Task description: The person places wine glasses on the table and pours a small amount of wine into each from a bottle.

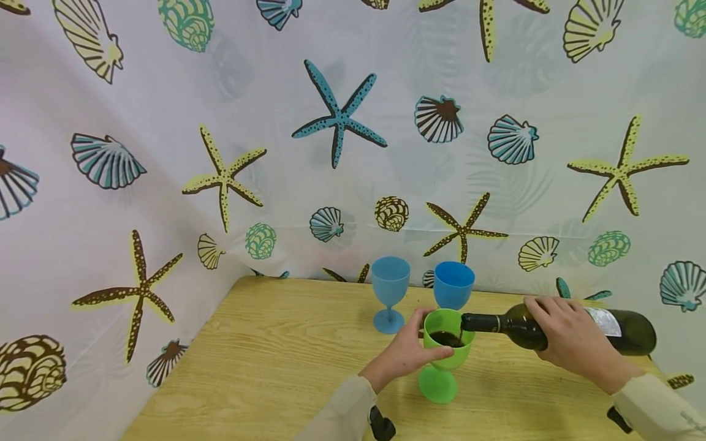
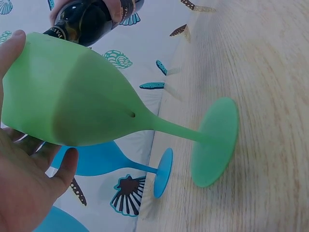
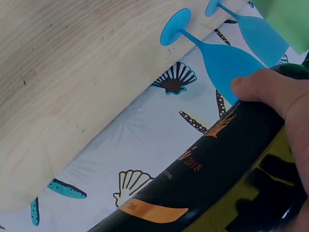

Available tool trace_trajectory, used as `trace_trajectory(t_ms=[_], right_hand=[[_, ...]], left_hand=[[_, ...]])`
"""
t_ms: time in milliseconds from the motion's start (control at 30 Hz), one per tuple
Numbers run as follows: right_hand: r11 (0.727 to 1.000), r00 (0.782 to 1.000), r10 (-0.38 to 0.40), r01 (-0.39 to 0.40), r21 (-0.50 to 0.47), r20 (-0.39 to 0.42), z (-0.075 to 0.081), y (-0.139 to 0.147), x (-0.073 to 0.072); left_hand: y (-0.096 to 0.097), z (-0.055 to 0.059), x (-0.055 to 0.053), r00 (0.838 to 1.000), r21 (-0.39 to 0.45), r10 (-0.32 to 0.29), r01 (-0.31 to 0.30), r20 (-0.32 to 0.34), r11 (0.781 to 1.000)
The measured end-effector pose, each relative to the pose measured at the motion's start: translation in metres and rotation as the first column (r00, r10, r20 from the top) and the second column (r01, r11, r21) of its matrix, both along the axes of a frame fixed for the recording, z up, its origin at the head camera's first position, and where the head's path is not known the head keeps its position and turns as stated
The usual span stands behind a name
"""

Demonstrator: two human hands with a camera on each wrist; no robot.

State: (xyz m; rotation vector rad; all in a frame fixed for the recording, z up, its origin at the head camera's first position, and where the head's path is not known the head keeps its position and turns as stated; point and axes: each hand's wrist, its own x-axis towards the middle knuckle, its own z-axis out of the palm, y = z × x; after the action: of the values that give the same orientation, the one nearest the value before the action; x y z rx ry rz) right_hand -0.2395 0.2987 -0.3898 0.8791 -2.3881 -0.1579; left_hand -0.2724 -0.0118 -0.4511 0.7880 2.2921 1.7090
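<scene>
My left hand (image 1: pixel 401 355) grips the bowl of a light green plastic wine goblet (image 1: pixel 439 386), fingers and thumb on either side. Dark liquid (image 1: pixel 445 338) lies inside that bowl; its shaded level shows through the wall in the left wrist view. With my right hand (image 1: pixel 576 340) I hold a dark glass wine bottle (image 1: pixel 634 332) around its body, lying nearly level. The bottle's mouth is over the goblet's right rim, and a thin dark stream runs from it into the bowl. Part of the pale label is covered by my fingers.
Behind the green goblet stand a light blue goblet (image 1: pixel 390 282) and a deeper blue goblet (image 1: pixel 454 288), the latter's foot hidden. They are near the back edge of the wooden table (image 1: pixel 265 355). A white curtain (image 1: pixel 265 92) printed with shells and starfish hangs behind.
</scene>
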Motion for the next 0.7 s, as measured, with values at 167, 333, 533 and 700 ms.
trace_trajectory(t_ms=[167,333,533,700], right_hand=[[0.998,0.998,-0.034,0.037,-0.051,0.054,-0.006,-0.003,0.002],[0.992,0.992,-0.071,0.081,-0.093,0.109,-0.013,-0.004,0.003],[0.990,0.995,-0.048,0.058,-0.126,0.084,-0.021,-0.003,0.004],[0.985,0.995,-0.045,0.058,-0.160,0.085,-0.026,-0.005,0.005]], left_hand=[[-0.001,0.000,0.000,1.000,0.001,-0.001,0.001,-0.007,1.000],[0.000,-0.001,0.000,1.000,0.010,-0.003,0.003,-0.009,1.000],[0.000,-0.002,-0.001,1.000,0.013,-0.005,0.005,-0.005,1.000],[0.000,-0.002,-0.001,1.000,0.015,-0.012,0.012,-0.014,1.000]])
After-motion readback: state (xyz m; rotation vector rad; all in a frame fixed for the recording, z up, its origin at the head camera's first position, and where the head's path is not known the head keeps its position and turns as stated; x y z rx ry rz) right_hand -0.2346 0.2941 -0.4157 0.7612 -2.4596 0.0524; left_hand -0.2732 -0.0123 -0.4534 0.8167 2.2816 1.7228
